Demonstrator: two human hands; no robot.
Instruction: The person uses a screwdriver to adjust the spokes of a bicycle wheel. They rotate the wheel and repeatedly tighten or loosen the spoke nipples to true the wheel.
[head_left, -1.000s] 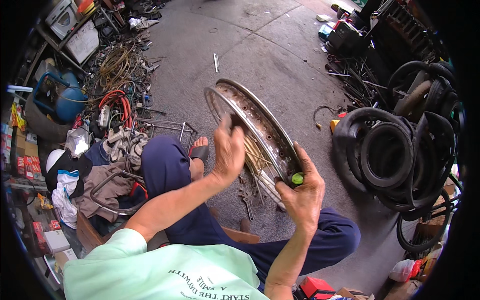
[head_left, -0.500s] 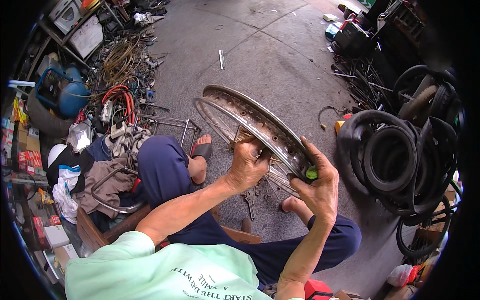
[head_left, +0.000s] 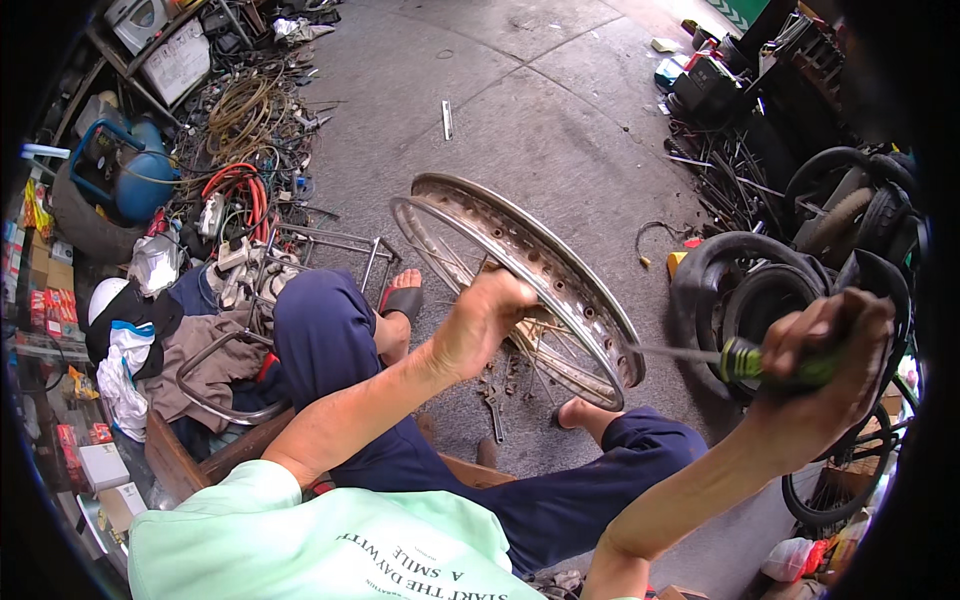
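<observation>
Wheel rim (head_left: 566, 281) tilted, wide floor (head_left: 520, 125) beyond far edge; left grip (head_left: 486, 315) holding near edge, right grip (head_left: 828, 360) clasping screwdriver (head_left: 741, 361).

head-worn fisheye view, from above and behind the rim (head_left: 530, 258), facing down and forward, rim fairly near, shirt (head_left: 340, 535) this side of it, floor (head_left: 400, 90) receding beyond it

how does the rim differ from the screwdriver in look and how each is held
Shape: the rim is a wide hoop; the screwdriver is a thin, straight shaft with a thick handle.
Colour: the rim is grey metal with brownish stains; the screwdriver's handle is green and black.
Hold: the left hand grips the rim, its fingers partly hidden; the right hand wraps the screwdriver's handle.
Shared: both show bare metal.
</observation>
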